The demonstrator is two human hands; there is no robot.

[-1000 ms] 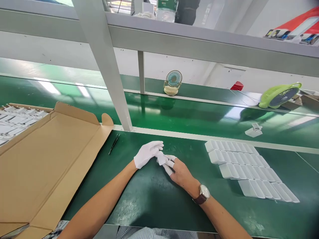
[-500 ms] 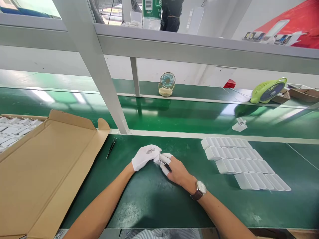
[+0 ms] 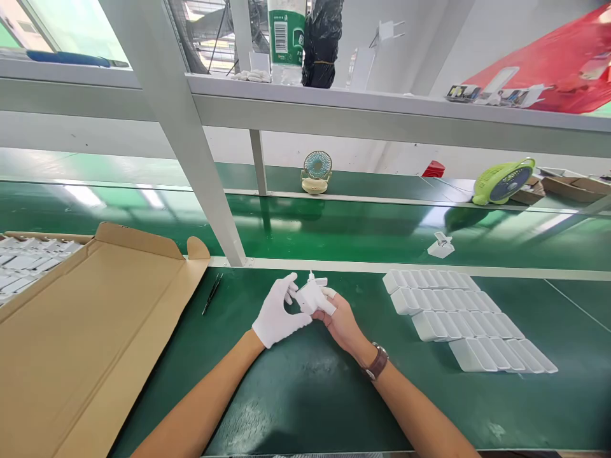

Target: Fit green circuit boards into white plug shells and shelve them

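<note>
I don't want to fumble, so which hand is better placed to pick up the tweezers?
Probably your left. The left hand is nearer the tweezers, which lie on its side, while the right hand grips the white part.

The table [image 3: 363, 394] is dark green. Relative to the table, the cardboard box [image 3: 114, 318] at its left is brown; the trays [image 3: 458, 305] on its right part are white; the belt [image 3: 334, 232] behind it is brighter green.
</note>
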